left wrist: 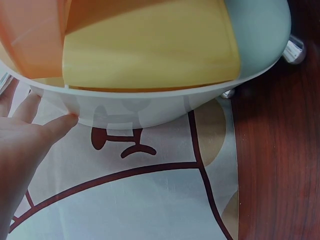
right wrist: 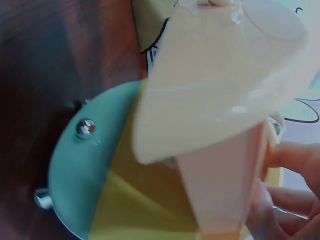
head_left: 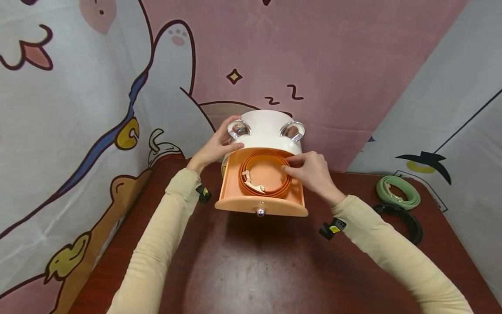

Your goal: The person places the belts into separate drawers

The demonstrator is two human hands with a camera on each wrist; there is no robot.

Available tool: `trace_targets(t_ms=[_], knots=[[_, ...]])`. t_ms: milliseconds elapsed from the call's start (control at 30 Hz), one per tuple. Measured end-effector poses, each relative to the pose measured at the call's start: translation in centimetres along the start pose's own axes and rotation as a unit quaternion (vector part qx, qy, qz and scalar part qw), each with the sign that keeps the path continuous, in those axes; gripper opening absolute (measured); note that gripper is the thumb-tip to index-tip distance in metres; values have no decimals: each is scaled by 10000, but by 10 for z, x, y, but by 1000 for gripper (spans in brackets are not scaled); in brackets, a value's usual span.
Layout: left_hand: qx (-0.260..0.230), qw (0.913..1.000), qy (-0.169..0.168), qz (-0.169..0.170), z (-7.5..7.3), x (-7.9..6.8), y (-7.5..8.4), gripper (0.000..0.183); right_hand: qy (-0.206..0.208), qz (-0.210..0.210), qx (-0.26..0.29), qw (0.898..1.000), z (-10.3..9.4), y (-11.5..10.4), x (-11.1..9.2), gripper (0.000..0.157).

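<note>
A rounded white drawer box (head_left: 266,133) with two silver ring-shaped ears stands at the back of the table. Its peach top drawer (head_left: 239,204), with a silver knob, is pulled out toward me. Inside lies a coiled orange belt (head_left: 244,181) with a gold buckle. My right hand (head_left: 313,172) pinches the coil's right side between thumb and fingers. At the box's upper left, my left hand (head_left: 215,146) holds the white body beside one ear, thumb on the front edge. Below, the left wrist view shows a yellow drawer (left wrist: 150,50), and the right wrist view a green drawer (right wrist: 70,165).
On the table's right side lie a coiled green belt (head_left: 412,198) and a black belt (head_left: 415,226) in front of it. A cartoon-printed cloth (head_left: 313,65) hangs behind and at both sides. The dark red tabletop (head_left: 251,270) extends in front of the box.
</note>
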State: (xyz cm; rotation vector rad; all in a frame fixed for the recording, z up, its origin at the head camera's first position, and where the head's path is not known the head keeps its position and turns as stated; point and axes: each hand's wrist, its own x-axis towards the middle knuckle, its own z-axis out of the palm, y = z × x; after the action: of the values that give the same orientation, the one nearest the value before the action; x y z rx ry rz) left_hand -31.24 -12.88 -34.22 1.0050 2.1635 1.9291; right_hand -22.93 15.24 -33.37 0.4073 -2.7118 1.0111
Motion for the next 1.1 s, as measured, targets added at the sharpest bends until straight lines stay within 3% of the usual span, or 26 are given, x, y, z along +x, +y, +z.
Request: trace_targets(t_ms=[100,400,833,1100], knots=[[-34,10000,3,-9,1,0,3,73,-294,-180,-158,9993,-2,-2,0,24],[-74,9999,-13,111,-5,3,-18,76,-689,-378,-101,9969,-2,-2,-2,29],[-48,9998,-30,169,-3,2,-19,74,-504,-259,656,9962,-17,2,-12,19],[-35,9998,-34,189,-4,3,-18,74,-428,-488,992,9929,-25,-6,-29,18]])
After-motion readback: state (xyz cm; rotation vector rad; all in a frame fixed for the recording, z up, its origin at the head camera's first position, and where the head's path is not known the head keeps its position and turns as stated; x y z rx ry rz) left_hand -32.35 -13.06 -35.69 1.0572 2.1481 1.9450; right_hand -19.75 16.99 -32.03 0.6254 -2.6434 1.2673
